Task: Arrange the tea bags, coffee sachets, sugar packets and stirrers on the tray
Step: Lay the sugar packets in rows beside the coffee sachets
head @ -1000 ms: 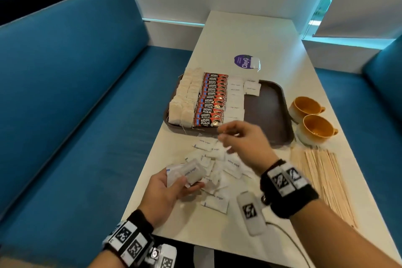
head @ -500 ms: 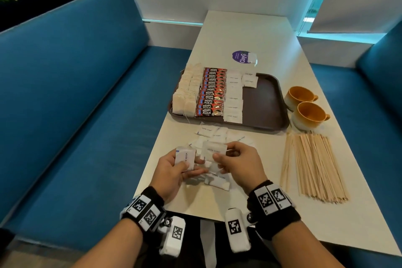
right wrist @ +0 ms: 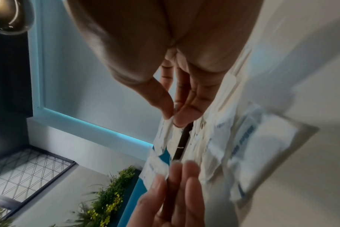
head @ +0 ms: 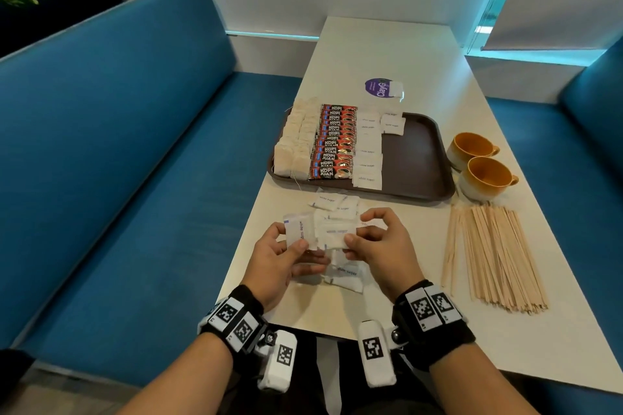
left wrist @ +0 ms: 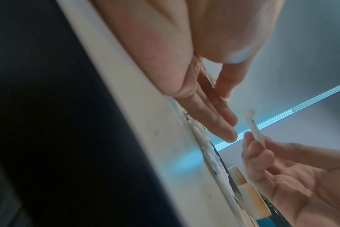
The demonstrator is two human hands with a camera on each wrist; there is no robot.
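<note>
Two hands: both over the near edge of the surface (head: 387,54), each holding white sugar packets above the loose pile.
Left hand (head: 286,256): thumb and fingers pinched on a small stack of sugar packets (head: 298,229), print running upright; the left wrist view shows the fingers long and flat behind the stack, thumb on the front.
Right hand (head: 377,242): thumb and forefinger clamped on a single packet (head: 337,233), held flat-on beside the left hand's stack, the two nearly touching.
Loose pile (head: 340,274): more sugar packets scattered on the surface under and beyond both hands, toward 12 o'clock, short of the tray.
Tray (head: 418,158): brown, at 12 o'clock from the hands. Tea bags (head: 296,141) fill its 9 o'clock edge, Kopi Juan coffee sachets (head: 333,141) next, then one full column of sugar packets (head: 369,152) and a second column barely begun at its far end.
Stirrers (head: 495,256): wooden, fanned on the surface at 3 o'clock from the hands, none on the tray.
Cups (head: 485,175): two orange ones just off the tray's 3 o'clock rim.
Step in hand: gathering and squaring loose sugar packets into a stack, by my reading.
Next move calls for: sliding the single packet onto the stack with print aligned, then carrying the lot toward 12 o'clock to extend the second sugar column without nudging the first.
</note>
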